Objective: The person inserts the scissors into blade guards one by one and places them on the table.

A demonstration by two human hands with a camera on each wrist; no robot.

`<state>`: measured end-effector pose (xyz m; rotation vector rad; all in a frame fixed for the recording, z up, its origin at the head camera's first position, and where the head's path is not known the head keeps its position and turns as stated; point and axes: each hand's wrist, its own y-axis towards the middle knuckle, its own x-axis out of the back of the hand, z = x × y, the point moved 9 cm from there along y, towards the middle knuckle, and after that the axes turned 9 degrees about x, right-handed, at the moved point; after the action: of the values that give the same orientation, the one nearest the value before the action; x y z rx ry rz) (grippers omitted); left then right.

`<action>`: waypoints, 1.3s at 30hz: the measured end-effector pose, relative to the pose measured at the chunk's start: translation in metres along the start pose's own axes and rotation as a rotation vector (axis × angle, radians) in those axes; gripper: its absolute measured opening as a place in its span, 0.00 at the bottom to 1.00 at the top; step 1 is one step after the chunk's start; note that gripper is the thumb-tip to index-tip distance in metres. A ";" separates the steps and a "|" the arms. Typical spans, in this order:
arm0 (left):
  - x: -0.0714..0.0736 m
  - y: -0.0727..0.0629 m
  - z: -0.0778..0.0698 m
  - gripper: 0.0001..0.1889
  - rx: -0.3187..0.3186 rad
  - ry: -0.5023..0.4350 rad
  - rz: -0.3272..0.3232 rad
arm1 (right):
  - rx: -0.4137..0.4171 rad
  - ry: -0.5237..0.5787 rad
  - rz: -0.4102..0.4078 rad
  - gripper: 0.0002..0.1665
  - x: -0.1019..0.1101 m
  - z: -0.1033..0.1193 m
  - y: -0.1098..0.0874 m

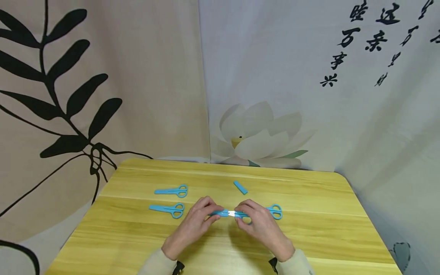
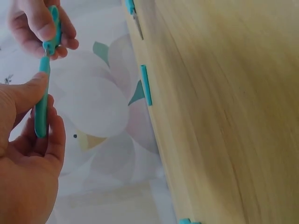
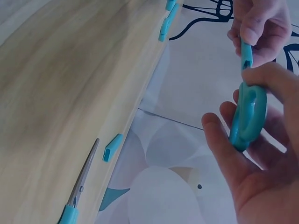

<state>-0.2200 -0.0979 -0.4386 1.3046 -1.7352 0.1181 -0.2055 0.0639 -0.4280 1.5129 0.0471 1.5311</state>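
My left hand [image 1: 196, 218] pinches a blue blade cover [image 1: 222, 213] between thumb and fingers. In my right hand [image 1: 259, 221] are blue-handled scissors [image 3: 250, 116], gripped by the handles. Their blades point left, the tips inside the cover's mouth, and a short stretch of silver blade [image 1: 232, 214] shows between the two hands. Beyond the right hand lies a second pair of scissors [image 1: 276, 211], its bare blade [image 3: 85, 175] visible in the right wrist view. A loose blue cover [image 1: 240, 187] rests on the table, farther back than the hands.
Two pairs of scissors in their covers, an upper one [image 1: 170, 191] and a lower one [image 1: 167, 209], lie left of the hands on the wooden table [image 1: 137, 240]. Printed curtains [image 1: 165, 76] hang right behind the table's back edge.
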 end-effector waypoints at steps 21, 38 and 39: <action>0.001 0.005 -0.004 0.13 -0.067 0.070 -0.002 | -0.042 0.021 0.050 0.11 -0.009 0.003 0.009; 0.007 0.004 0.006 0.12 0.033 0.056 0.044 | -0.034 0.032 0.018 0.13 -0.006 0.001 0.010; 0.007 0.004 0.007 0.11 0.031 0.061 0.043 | -0.029 0.024 0.019 0.13 -0.007 0.002 0.010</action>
<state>-0.2269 -0.1051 -0.4356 1.2734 -1.7161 0.2076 -0.2113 0.0530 -0.4261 1.4760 0.0253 1.5587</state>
